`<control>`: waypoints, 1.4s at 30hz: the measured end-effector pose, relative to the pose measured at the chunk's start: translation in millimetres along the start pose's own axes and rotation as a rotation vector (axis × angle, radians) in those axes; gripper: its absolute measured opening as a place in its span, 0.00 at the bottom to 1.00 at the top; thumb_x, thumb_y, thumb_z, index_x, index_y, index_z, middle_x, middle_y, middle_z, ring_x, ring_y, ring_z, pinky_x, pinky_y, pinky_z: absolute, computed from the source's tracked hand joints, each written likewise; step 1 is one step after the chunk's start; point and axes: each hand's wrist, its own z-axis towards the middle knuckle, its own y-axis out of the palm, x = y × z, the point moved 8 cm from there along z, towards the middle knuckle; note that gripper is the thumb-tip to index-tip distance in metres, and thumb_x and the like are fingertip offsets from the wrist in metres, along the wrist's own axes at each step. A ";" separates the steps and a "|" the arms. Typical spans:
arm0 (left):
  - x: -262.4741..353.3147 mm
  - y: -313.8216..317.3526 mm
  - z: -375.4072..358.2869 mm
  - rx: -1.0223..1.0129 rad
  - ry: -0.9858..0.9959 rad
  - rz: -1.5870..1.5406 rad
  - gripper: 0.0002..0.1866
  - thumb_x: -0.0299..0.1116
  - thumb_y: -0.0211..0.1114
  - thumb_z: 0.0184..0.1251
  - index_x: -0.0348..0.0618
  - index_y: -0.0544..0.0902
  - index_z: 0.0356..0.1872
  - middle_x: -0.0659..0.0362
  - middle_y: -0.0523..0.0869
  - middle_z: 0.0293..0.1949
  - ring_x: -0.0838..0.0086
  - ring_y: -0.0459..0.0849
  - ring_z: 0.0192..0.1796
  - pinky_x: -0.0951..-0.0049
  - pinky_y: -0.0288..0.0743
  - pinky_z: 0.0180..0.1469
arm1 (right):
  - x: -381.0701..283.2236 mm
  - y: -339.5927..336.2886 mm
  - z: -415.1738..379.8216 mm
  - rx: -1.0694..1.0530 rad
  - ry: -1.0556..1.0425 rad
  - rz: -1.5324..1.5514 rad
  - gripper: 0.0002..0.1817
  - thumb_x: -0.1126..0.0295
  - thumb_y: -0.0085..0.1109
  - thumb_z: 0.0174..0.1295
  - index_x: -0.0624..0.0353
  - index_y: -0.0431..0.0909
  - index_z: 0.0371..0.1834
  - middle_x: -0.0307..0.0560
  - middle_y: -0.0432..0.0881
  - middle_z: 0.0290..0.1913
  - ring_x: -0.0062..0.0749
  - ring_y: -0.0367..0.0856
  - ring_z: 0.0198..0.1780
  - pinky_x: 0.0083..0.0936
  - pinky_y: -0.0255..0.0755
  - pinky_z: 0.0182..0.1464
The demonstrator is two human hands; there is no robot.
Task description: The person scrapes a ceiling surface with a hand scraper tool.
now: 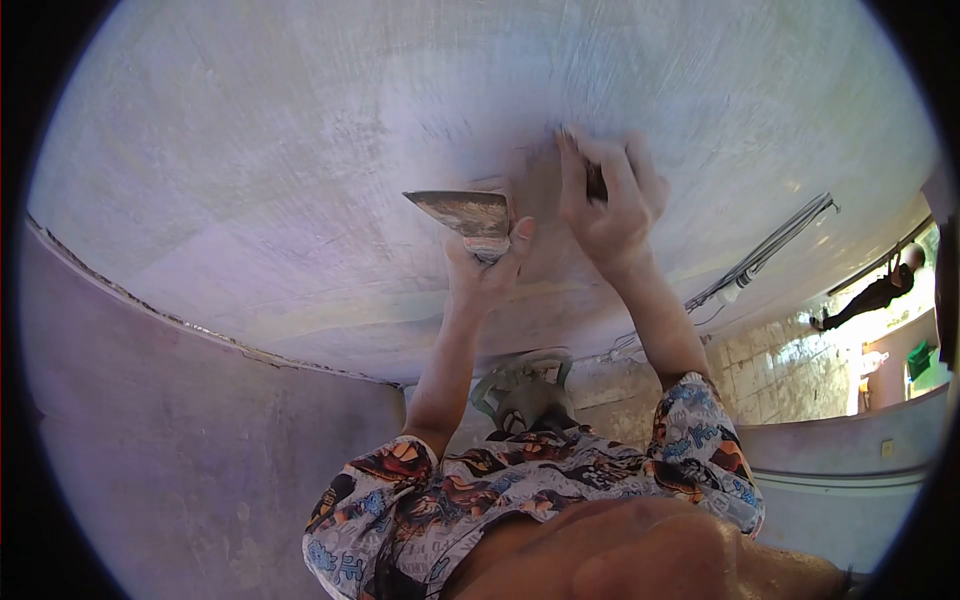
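Nearest to us, a patterned short-sleeved shirt [560, 475] covers our chest and upper arms, and our 2 bare forearms reach up from it towards a pale plastered surface [300, 130]. Our left hand [485, 268] is closed round the handle of a scraper [465, 212], which sits left of the middle of that surface as we view it; its broad, stained blade points to our left, and we cannot tell whether it touches the plaster. Our right hand [615, 195] is raised farther up and to the right, its fingers bent and blurred, with the fingertips at or near the plaster; we cannot tell whether they grip anything. Towards the surface's lower right edge, we see a bundle of cables [760, 255]. Along its lower left edge, a rough seam meets a greyish-purple wall [200, 430]. Below, between our forearms, we make out a pale green chair [490, 392]. Farthest off, at the right, 1 person in dark clothes [880, 292] shows against a bright opening, with a green item [918, 360] nearby.
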 end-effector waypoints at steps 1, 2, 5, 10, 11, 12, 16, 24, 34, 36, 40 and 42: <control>-0.2 0.6 -0.1 -0.019 0.018 0.033 0.09 0.23 0.63 0.70 0.36 0.70 0.44 0.58 0.71 0.44 0.85 0.69 0.18 0.80 0.62 0.15 | 2.5 -2.3 -10.4 -0.007 -0.013 0.007 0.07 0.78 0.70 0.53 0.57 0.82 0.34 0.41 0.70 0.25 0.24 0.67 0.14 0.24 0.58 0.15; 0.1 3.0 -1.5 -0.032 0.037 0.060 0.10 0.23 0.62 0.70 0.36 0.70 0.44 0.58 0.71 0.45 0.85 0.69 0.18 0.80 0.62 0.16 | 4.3 -4.1 -17.0 -0.020 -0.032 0.014 0.07 0.78 0.70 0.54 0.57 0.82 0.34 0.41 0.70 0.25 0.24 0.67 0.14 0.23 0.59 0.15; -2.2 0.7 -3.0 -0.011 -0.024 0.011 0.10 0.23 0.63 0.70 0.37 0.69 0.45 0.59 0.71 0.44 0.85 0.69 0.18 0.80 0.63 0.16 | -1.8 1.3 15.4 -0.012 -0.029 0.018 0.07 0.78 0.70 0.53 0.57 0.82 0.34 0.41 0.71 0.25 0.24 0.67 0.14 0.23 0.59 0.15; -3.5 -0.2 -4.0 0.055 -0.147 -0.017 0.09 0.28 0.66 0.69 0.39 0.73 0.36 0.64 0.73 0.30 0.86 0.70 0.18 0.80 0.62 0.18 | 3.7 -2.1 -5.9 -0.004 -0.029 0.007 0.07 0.78 0.70 0.53 0.58 0.82 0.34 0.41 0.70 0.25 0.24 0.67 0.14 0.23 0.59 0.15; -3.7 -1.2 -4.9 0.105 -0.204 -0.056 0.12 0.33 0.69 0.68 0.41 0.77 0.27 0.69 0.74 0.16 0.86 0.70 0.19 0.80 0.61 0.21 | 5.9 -3.1 -16.3 -0.035 -0.025 -0.027 0.07 0.78 0.70 0.53 0.58 0.82 0.34 0.41 0.70 0.25 0.25 0.67 0.14 0.23 0.60 0.15; -4.1 -1.9 -5.1 0.107 -0.199 -0.058 0.12 0.33 0.69 0.68 0.41 0.77 0.27 0.69 0.74 0.16 0.86 0.70 0.19 0.80 0.61 0.21 | 3.0 -3.2 -9.7 -0.034 -0.030 -0.026 0.07 0.78 0.70 0.53 0.58 0.82 0.34 0.41 0.70 0.25 0.25 0.67 0.14 0.23 0.60 0.15; -3.0 -8.2 -6.5 0.092 -0.210 -0.050 0.12 0.34 0.69 0.68 0.41 0.77 0.27 0.69 0.74 0.16 0.87 0.70 0.19 0.81 0.61 0.21 | -4.8 8.3 16.1 -0.038 -0.008 0.005 0.07 0.78 0.69 0.53 0.58 0.82 0.33 0.41 0.70 0.25 0.26 0.68 0.15 0.24 0.60 0.15; 1.3 -12.1 -0.1 0.078 -0.124 0.019 0.13 0.34 0.69 0.68 0.41 0.77 0.25 0.69 0.74 0.16 0.86 0.70 0.18 0.80 0.61 0.20 | -4.1 13.3 6.8 -0.103 -0.019 -0.041 0.07 0.76 0.68 0.53 0.57 0.82 0.34 0.41 0.70 0.25 0.28 0.67 0.15 0.26 0.58 0.15; -3.3 -15.5 -4.9 0.097 -0.238 0.023 0.15 0.34 0.69 0.68 0.42 0.76 0.23 0.69 0.74 0.15 0.86 0.70 0.18 0.80 0.61 0.20 | -5.8 18.5 13.8 -0.051 -0.001 0.014 0.06 0.77 0.67 0.53 0.56 0.82 0.34 0.42 0.71 0.26 0.29 0.69 0.17 0.26 0.61 0.16; -1.3 -20.4 -1.7 0.112 -0.198 -0.014 0.15 0.34 0.69 0.68 0.42 0.76 0.23 0.69 0.74 0.15 0.86 0.70 0.18 0.80 0.62 0.20 | -11.0 18.7 24.7 0.019 -0.041 0.045 0.06 0.78 0.67 0.53 0.56 0.82 0.34 0.42 0.71 0.26 0.29 0.69 0.16 0.26 0.61 0.16; -4.3 -19.0 -1.1 0.072 -0.207 0.036 0.14 0.34 0.69 0.68 0.41 0.76 0.25 0.69 0.74 0.16 0.86 0.70 0.18 0.80 0.62 0.20 | 1.3 6.2 -11.9 -0.028 0.022 0.015 0.06 0.78 0.67 0.54 0.56 0.82 0.34 0.43 0.71 0.25 0.30 0.69 0.16 0.26 0.61 0.16; -2.0 -18.1 -0.7 0.076 -0.201 0.028 0.14 0.34 0.68 0.69 0.42 0.76 0.25 0.69 0.74 0.16 0.86 0.70 0.18 0.80 0.62 0.20 | 4.1 8.3 -10.5 -0.049 0.020 0.011 0.06 0.78 0.68 0.54 0.56 0.82 0.34 0.43 0.71 0.25 0.30 0.69 0.16 0.26 0.61 0.16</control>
